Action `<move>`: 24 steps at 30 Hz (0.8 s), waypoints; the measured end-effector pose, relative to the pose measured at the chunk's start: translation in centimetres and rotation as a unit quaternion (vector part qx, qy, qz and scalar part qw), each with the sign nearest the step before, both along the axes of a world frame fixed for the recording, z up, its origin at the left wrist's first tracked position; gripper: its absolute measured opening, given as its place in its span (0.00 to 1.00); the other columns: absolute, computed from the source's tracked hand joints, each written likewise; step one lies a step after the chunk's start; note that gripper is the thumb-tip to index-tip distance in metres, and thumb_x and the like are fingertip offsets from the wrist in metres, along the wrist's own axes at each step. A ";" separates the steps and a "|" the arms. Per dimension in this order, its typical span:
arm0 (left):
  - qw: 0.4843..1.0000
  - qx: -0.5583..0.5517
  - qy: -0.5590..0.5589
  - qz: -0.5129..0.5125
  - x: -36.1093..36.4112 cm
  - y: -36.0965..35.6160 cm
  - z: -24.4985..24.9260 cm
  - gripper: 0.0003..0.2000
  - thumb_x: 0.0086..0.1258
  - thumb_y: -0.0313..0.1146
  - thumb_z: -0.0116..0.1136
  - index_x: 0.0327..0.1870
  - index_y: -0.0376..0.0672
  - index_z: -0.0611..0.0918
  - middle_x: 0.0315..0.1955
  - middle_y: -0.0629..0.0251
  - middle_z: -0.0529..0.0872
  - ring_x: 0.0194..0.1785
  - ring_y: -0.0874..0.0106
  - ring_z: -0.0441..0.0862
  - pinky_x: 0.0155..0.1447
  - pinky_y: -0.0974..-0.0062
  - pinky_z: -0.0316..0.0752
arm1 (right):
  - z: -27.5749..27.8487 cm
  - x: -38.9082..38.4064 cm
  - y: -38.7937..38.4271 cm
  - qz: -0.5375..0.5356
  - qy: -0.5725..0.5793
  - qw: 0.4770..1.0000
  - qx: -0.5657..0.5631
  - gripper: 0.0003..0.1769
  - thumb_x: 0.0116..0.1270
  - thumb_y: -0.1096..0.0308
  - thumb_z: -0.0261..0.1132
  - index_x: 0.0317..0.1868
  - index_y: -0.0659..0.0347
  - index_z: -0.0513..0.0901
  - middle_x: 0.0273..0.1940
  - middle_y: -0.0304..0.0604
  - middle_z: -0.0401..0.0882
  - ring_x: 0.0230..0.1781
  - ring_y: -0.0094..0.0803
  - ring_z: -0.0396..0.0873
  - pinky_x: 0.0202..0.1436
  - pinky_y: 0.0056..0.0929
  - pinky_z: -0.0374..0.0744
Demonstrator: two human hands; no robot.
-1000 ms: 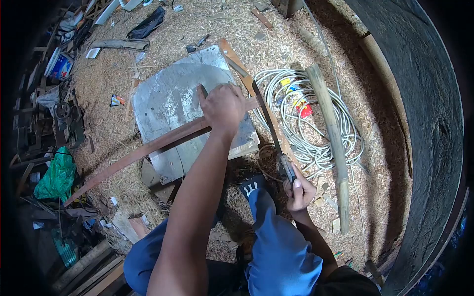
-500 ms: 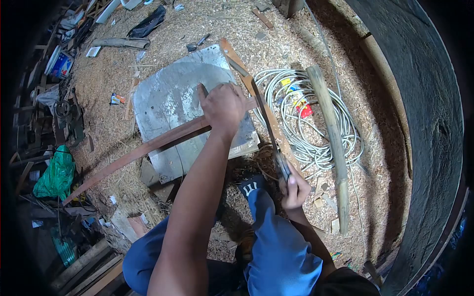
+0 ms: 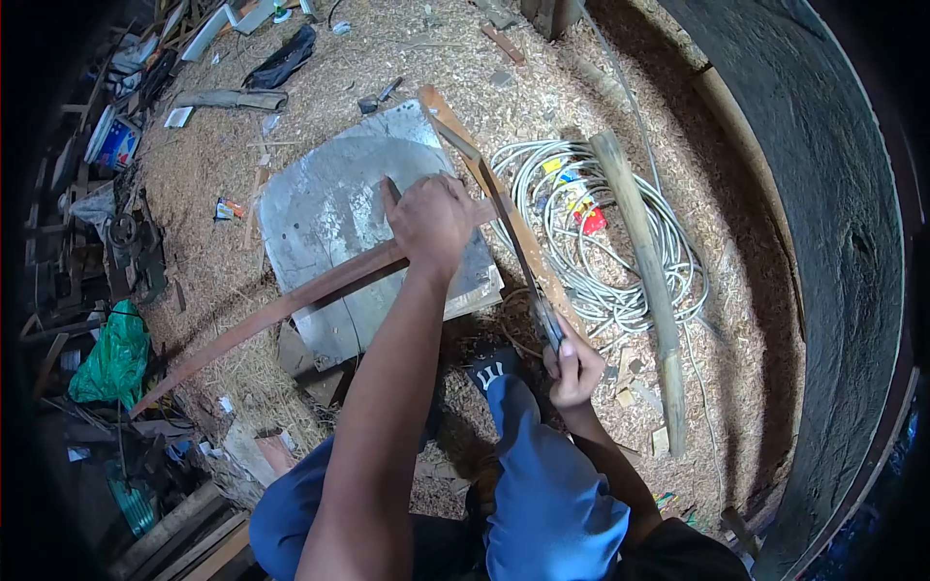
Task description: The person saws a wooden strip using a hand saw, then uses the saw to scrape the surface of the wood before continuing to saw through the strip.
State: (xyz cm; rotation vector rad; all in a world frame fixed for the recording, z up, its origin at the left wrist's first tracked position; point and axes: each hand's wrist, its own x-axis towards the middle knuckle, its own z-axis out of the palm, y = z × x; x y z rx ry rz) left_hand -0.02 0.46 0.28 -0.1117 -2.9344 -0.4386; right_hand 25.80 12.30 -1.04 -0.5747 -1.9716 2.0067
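Observation:
A long reddish wood strip [image 3: 320, 285] lies across a grey metal-topped block [image 3: 329, 184]. My left hand [image 3: 429, 221] is closed over the strip near its right end and presses it on the block. In my right hand [image 3: 575, 370] is the handle of a saw [image 3: 523, 254], whose narrow blade runs up and to the left, across the strip's right end. A flat orange-brown board [image 3: 531, 242] lies beside and under the blade, along the block's right side.
Right of the board lies a coil of pale cable [image 3: 620, 281] with a round wooden pole [image 3: 644, 242] across it. A large dark curved timber [image 3: 823, 194] stands at the far right. A green bag [image 3: 111, 358] and scrap wood lie at the left.
The saw and my right hand have shifted slightly up and left in view. Much of the scene has shifted a little too. Both hands keep their holds.

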 end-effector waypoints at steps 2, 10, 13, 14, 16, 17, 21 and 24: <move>1.000 0.003 -0.014 -0.001 0.1 0.0 0.5 0.20 0.73 0.40 0.49 0.28 0.38 0.90 0.28 0.47 0.90 0.34 0.51 0.89 0.80 0.56 0.60 | 1.6 2.0 0.3 0.017 -0.034 0.999 0.006 0.25 0.81 0.64 0.52 0.68 0.73 0.79 0.20 0.29 0.67 0.19 0.15 0.63 0.24 0.20 0.59; 1.000 0.001 -0.010 0.001 0.2 0.2 0.3 0.21 0.74 0.40 0.48 0.28 0.37 0.90 0.29 0.47 0.90 0.35 0.51 0.89 0.80 0.57 0.60 | -1.8 -1.1 -0.1 0.002 0.011 1.000 0.026 0.27 0.82 0.60 0.51 0.67 0.77 0.78 0.18 0.32 0.70 0.17 0.16 0.62 0.22 0.21 0.57; 1.000 -0.004 0.005 -0.003 -0.1 0.0 0.2 0.21 0.74 0.40 0.49 0.28 0.37 0.89 0.27 0.46 0.89 0.35 0.51 0.89 0.80 0.57 0.60 | 0.5 0.7 0.0 0.017 -0.005 0.999 0.035 0.28 0.82 0.59 0.51 0.67 0.77 0.78 0.18 0.31 0.69 0.17 0.17 0.62 0.22 0.21 0.58; 1.000 -0.008 -0.010 0.000 0.0 0.0 0.4 0.21 0.74 0.40 0.50 0.28 0.36 0.89 0.27 0.45 0.89 0.35 0.51 0.89 0.80 0.56 0.61 | 0.8 1.7 -0.1 0.017 -0.003 0.999 0.036 0.28 0.82 0.59 0.51 0.67 0.77 0.78 0.18 0.31 0.69 0.17 0.17 0.62 0.22 0.21 0.58; 1.000 -0.010 -0.026 0.007 -0.2 0.2 0.9 0.21 0.74 0.40 0.50 0.28 0.36 0.89 0.27 0.45 0.89 0.35 0.51 0.89 0.80 0.56 0.61 | 1.4 3.4 0.0 0.009 -0.017 0.999 0.041 0.28 0.82 0.59 0.50 0.67 0.77 0.78 0.17 0.31 0.67 0.17 0.17 0.61 0.22 0.22 0.58; 0.998 -0.028 -0.053 0.007 -0.2 0.2 1.0 0.20 0.74 0.40 0.48 0.30 0.38 0.90 0.31 0.49 0.90 0.37 0.53 0.89 0.81 0.55 0.58 | 1.0 3.3 0.3 0.011 -0.020 0.999 0.044 0.28 0.82 0.59 0.50 0.67 0.77 0.78 0.17 0.31 0.67 0.17 0.17 0.61 0.22 0.22 0.58; 0.998 -0.054 -0.040 0.001 0.0 0.1 0.1 0.21 0.75 0.40 0.46 0.31 0.40 0.91 0.34 0.54 0.92 0.39 0.56 0.90 0.82 0.53 0.54 | -0.4 -0.9 0.2 0.010 -0.005 1.000 0.011 0.24 0.81 0.65 0.53 0.67 0.75 0.79 0.21 0.29 0.68 0.19 0.15 0.63 0.24 0.20 0.59; 0.999 -0.041 -0.021 -0.002 0.0 -0.1 -0.2 0.20 0.75 0.40 0.46 0.31 0.41 0.90 0.34 0.54 0.92 0.39 0.57 0.90 0.83 0.52 0.53 | 0.4 0.4 0.4 0.009 -0.019 1.000 -0.005 0.24 0.81 0.66 0.53 0.67 0.74 0.79 0.21 0.29 0.69 0.20 0.15 0.63 0.24 0.20 0.59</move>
